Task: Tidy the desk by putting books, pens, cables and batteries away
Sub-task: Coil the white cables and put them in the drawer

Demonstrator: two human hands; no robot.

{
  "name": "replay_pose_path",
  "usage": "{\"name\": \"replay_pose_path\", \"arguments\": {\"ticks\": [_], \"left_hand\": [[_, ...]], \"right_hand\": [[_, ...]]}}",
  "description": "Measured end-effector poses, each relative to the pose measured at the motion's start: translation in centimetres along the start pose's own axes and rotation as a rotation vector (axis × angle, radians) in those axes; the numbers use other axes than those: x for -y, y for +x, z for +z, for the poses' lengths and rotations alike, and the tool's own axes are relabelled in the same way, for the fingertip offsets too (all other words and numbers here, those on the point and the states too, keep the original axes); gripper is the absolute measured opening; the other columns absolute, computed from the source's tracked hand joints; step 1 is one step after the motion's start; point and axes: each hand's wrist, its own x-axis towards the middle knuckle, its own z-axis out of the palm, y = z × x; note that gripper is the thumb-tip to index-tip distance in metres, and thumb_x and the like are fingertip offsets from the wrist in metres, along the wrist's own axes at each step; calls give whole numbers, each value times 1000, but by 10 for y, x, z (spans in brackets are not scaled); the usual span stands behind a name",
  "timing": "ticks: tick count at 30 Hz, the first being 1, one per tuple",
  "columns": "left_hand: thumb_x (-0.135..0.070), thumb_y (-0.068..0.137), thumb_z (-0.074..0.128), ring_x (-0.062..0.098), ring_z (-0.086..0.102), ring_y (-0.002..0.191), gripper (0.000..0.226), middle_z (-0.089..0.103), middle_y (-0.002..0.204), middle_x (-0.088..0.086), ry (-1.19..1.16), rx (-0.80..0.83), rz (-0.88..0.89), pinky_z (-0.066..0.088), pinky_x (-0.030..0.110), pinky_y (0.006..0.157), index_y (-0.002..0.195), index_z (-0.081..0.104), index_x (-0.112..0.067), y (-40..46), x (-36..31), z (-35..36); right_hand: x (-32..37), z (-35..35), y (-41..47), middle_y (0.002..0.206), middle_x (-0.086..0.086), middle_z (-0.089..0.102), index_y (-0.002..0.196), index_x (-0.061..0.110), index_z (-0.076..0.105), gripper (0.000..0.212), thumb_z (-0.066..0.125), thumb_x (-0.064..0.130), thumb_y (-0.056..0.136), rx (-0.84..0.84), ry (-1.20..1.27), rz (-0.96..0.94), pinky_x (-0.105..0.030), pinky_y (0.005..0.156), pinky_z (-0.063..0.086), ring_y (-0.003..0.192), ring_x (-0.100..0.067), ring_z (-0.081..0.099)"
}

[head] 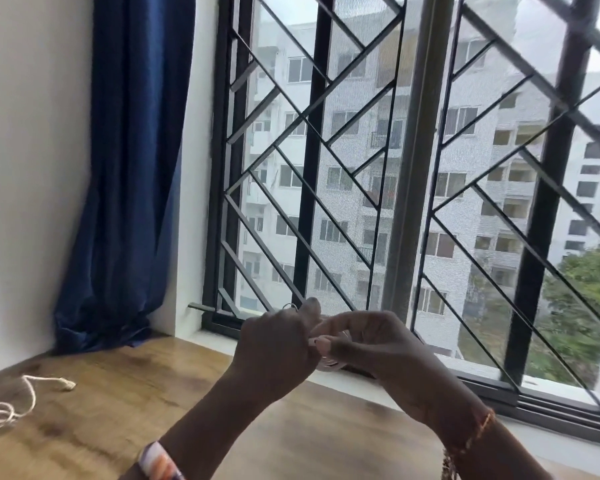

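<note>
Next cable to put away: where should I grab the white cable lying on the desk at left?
Grip the white cable at its bunched loops, coming from above; the strands gather there flat on the desk, so one pinch lifts most of it. The plug end trails loose to the right.

A room in a flat, well above the ground. A wooden surface [125, 393] sits right up against a wide window [409, 174] fitted with a black metal grille [312, 161] and mesh screen. At ten o'clock a blue curtain [129, 168] hangs against a plain white wall [28, 150]. Outside at one o'clock stands a white apartment block [465, 140], with treetops [589, 282] at three o'clock.
</note>
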Motion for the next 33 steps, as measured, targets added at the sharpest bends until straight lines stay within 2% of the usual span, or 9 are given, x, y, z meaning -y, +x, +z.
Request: {"name": "replay_pose_path", "arguments": {"ticks": [5,9,15,17,19,22,24,28,33], "left_hand": [[-48,92,33,24,63,97,25,65,99,0,61,34,10,34,26,66,103,39,-26,3,-4,0],[-53,90,36,23,62,92,29,64,96,3,-98,111,-38,38,27,67,89,43,-25,6,-6,-9],[-40,77,62,11,51,62,29,57,66,-2,-807,444,-162,38,27,61,69,60,-12,12,-1,-24],[-25,83,62,4,47,55,24,54,59,-4,-1039,483,-220,36,18,57,71,60,-4,11,-2,-27],[-25,86,61,0,38,46,22,46,51,-9,-1109,505,-240,28,11,46,69,57,-12,8,-2,-30],[-34,74,61,3,36,51,17,51,59,-8,-1250,596,-246,27,13,45,77,61,-17,3,5,-34],[-32,72,66,2,42,51,33,53,69,-3,-1403,674,-312,31,14,47,96,63,-9,3,10,-35],[-22,84,62,4,39,50,20,49,66,-2,-1383,653,-411,31,14,47,98,60,-7,2,8,-34],[-37,83,60,7,41,52,33,49,58,-3,-900,357,-321,35,17,53,66,60,-9,6,-3,-22]], "right_hand": [[1,1,-1,82,-18,69,86,-1,69,9,62,5,84,-102,-55,29,-35,79,48,78,-23,62],[0,0,0,73,-12,69,74,12,69,30,52,-8,87,-201,-235,2,-33,71,49,70,-19,63],[8,-1,-1,66,-8,65,73,7,66,18,59,-7,82,-239,-294,-63,-18,55,45,58,-9,57],[11,-1,-1,67,-9,65,75,4,65,14,62,-8,79,-232,-270,-93,-19,54,46,58,-10,58],[13,-1,-2,69,-11,65,77,2,65,11,63,-9,79,-226,-239,-107,-19,52,48,58,-10,59],[17,-2,-2,67,-9,65,78,2,66,10,62,-7,80,-228,-243,-119,-18,51,46,56,-9,58],[18,-6,-3,60,-1,65,77,5,67,16,60,-9,80,-233,-261,-125,-14,51,44,52,-4,57],[14,-8,0,62,-5,67,75,11,68,23,59,-10,82,-239,-333,-107,-16,53,46,52,-4,57],[11,-8,3,59,-2,65,79,3,66,11,65,-8,78,-307,-310,-96,-21,52,47,51,-8,59]]}}
